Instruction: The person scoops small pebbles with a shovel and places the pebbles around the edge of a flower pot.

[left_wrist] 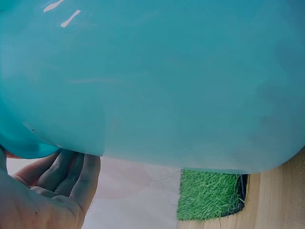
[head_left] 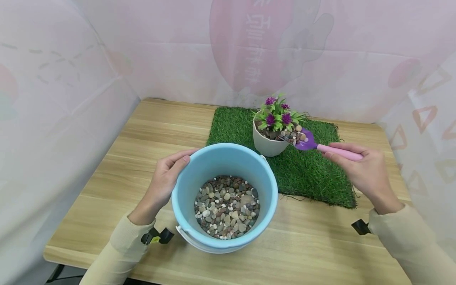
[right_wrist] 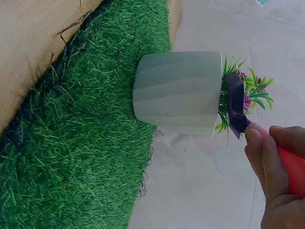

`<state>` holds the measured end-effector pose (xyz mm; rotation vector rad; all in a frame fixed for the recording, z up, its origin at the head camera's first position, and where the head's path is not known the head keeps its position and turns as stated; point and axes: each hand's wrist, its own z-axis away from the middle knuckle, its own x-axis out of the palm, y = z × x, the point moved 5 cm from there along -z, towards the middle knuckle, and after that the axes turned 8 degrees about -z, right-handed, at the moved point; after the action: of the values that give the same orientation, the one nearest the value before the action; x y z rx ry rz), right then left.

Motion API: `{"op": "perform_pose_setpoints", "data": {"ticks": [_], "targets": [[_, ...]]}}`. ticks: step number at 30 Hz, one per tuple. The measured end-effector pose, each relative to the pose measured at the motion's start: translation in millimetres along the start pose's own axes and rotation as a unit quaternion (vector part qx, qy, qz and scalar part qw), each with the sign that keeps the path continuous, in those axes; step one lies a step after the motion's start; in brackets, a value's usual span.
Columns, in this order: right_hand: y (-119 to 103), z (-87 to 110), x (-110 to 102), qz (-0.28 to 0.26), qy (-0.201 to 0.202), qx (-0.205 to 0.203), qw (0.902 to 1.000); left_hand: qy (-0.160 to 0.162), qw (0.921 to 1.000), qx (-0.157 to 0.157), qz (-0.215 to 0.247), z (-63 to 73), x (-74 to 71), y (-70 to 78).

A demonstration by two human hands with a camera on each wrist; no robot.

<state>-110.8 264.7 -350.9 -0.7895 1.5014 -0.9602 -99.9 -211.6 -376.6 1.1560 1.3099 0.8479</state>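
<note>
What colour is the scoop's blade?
The scoop's blade is purple, clearest in the head view.

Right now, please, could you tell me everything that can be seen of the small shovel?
The small shovel has a purple blade and a pink handle; whether the blade is plastic or metal, I cannot tell. The right hand grips the handle, which slopes upward from the blade. In the head view, the blade reaches over the right side of the white pot, bearing mixed pebbles beside the purple flowers. Whether it touches the pot is unclear.
</note>
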Motion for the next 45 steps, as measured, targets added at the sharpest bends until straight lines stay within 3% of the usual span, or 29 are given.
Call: {"op": "perform_pose_setpoints", "data": {"ticks": [9,12,22,27,36,40,45], "targets": [[-9.3,-19.4,-4.1,0.010,-0.029,0.000,0.9995,0.000,1.0000,0.001,-0.001,0.1,0.2,0.0],[-14.1,-26.5,-5.2,0.015,-0.037,-0.027,0.9988,-0.001,1.0000,0.003,0.000,0.1,0.4,0.0],[-28.4,-41.5,-8.1,0.113,-0.017,-0.103,0.9881,-0.002,0.9999,0.010,0.002,0.3,0.4,1.0],[-37.5,-43.7,-0.4,0.112,-0.026,-0.145,0.9826,0.000,0.9999,0.010,0.006,0.1,-0.1,0.2],[-51.1,-43.3,14.6,0.134,-0.013,-0.293,0.9467,0.000,0.9999,0.013,0.006,0.1,-0.1,0.4],[-54.6,-43.1,17.1,0.152,-0.015,-0.322,0.9345,-0.001,0.9999,0.011,0.003,0.5,-0.3,0.8],[-58.7,-42.8,18.8,0.173,-0.021,-0.333,0.9267,-0.002,0.9999,0.012,0.001,0.4,-0.4,1.0]]}}
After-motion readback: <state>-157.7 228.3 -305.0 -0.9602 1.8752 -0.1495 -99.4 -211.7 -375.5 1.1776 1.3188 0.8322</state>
